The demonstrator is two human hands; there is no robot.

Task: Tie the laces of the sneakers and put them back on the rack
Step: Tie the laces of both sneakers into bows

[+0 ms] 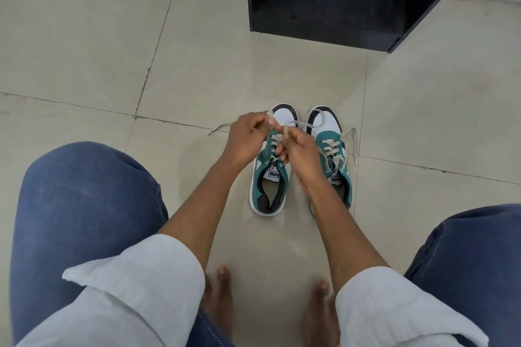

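Two teal, white and black sneakers stand side by side on the floor, toes pointing away from me. Over the left sneaker [269,186], my left hand [248,136] pinches one end of its grey lace [293,123], and my right hand [298,149] pinches the other end. The two hands are close together above the shoe's eyelets. The right sneaker [329,149] has loose, untied laces [351,141] trailing onto the floor at its right side. My right forearm hides its heel.
A black rack [327,34] with an open bottom compartment stands on the beige tiled floor [112,65] beyond the shoes. My knees in blue jeans are at the lower left and right, and my bare feet [222,298] are between them.
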